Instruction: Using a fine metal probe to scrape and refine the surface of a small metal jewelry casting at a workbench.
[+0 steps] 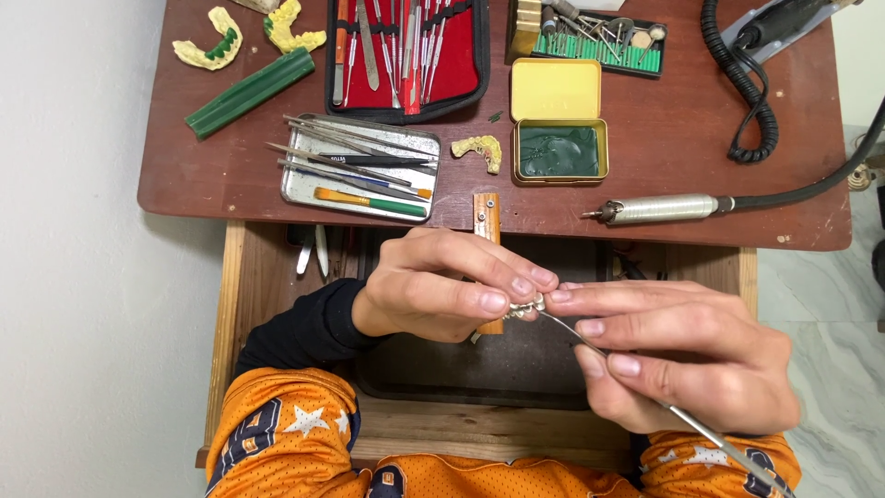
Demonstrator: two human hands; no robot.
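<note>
My left hand pinches a small metal dental piece between thumb and fingertips, over an open wooden drawer. In my right hand I hold a thin metal hand instrument like a pen, its tip touching the small piece. Both hands meet just in front of a wooden bench peg that sticks out from the table edge.
On the brown table lie a metal tray of tools, a red-lined instrument case, an open yellow tin of green wax, plaster teeth casts, a green wax bar, burs in a rack and a silver rotary handpiece.
</note>
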